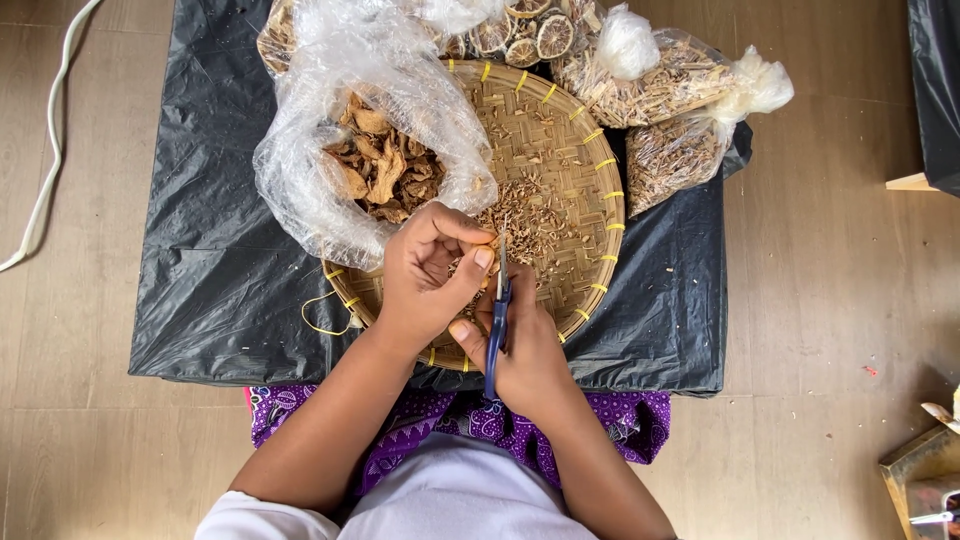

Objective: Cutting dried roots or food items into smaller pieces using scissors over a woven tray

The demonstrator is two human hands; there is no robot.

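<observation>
Wooden flooring (820, 300) spreads around a low bench draped in black plastic sheeting (220, 250), and on it sits a round woven tray (575, 150) with yellow ties along its rim. My left hand (430, 270) is clenched on a small dried root piece (487, 243), pinched at my fingertips over the tray. My right hand (520, 350) has its grip closed around blue-handled scissors (497, 320), blades up at that piece. An open clear bag of dried root chunks (380, 170) lies just beside my left hand (chopped bits litter the tray).
</observation>
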